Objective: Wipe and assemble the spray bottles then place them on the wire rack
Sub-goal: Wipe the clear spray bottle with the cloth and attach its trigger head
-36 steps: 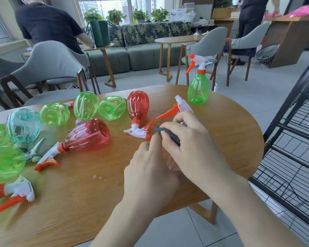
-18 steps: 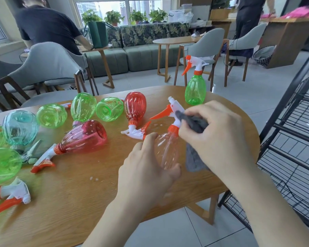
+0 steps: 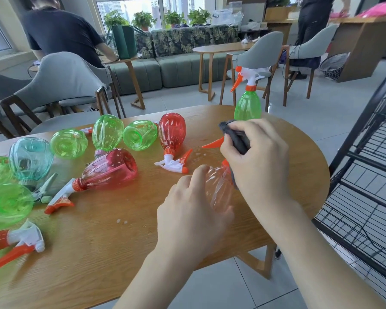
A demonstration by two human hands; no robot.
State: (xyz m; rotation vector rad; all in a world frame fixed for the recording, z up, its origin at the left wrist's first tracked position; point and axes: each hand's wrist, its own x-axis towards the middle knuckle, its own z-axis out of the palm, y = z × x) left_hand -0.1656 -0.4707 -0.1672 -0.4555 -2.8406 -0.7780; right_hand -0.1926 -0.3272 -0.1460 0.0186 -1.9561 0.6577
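Observation:
A clear pale-orange spray bottle lies tilted over the wooden table, its orange trigger pointing left. My left hand grips its body from below. My right hand holds a dark grey cloth wrapped over the bottle's spray head, hiding most of it. An assembled green bottle stands upright at the table's far edge. Several green, red and teal bottles lie on the left, among them a red one with its head on.
A black wire rack stands at the right beside the table. A loose white and orange spray head lies at the near left. Grey chairs, a sofa and people are behind the table. Small water drops dot the wood.
My right hand has slid the cloth from the bottle's body up onto its spray head. The left hand keeps its hold on the bottle, which is now uncovered.

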